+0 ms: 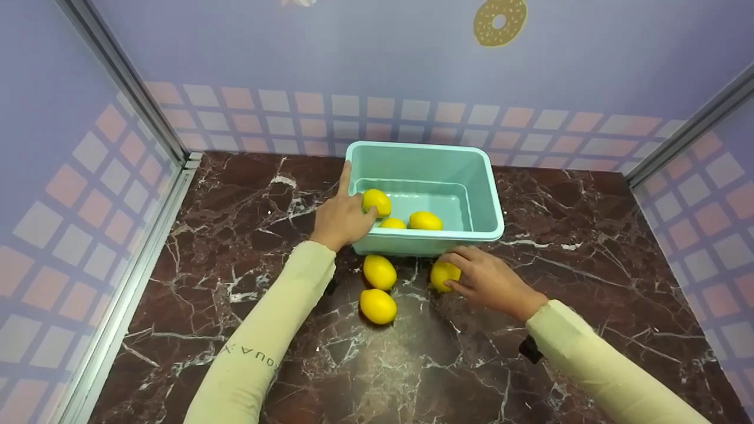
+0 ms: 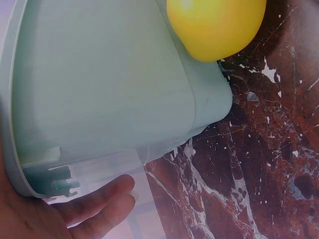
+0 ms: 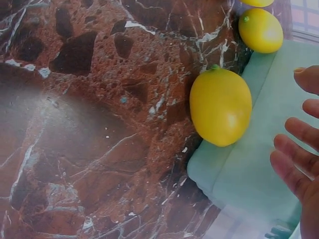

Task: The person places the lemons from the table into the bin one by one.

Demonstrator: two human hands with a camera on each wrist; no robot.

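Note:
A pale green plastic basin holds several lemons; one lemon lies beside my left thumb and another lemon sits near the front wall. My left hand straddles the basin's left rim, its index finger straight along it. In the left wrist view, fingers stretch out beyond the outer wall. Over a lemon on the tabletop, close to the basin's front right, reaches my right hand. Its fingers are spread and apart from that fruit in the right wrist view.
Two more lemons, a rear lemon and a nearer lemon, lie on the dark red marbled tabletop in front of the basin. Behind it rises a lilac back wall, with side panels at left and right.

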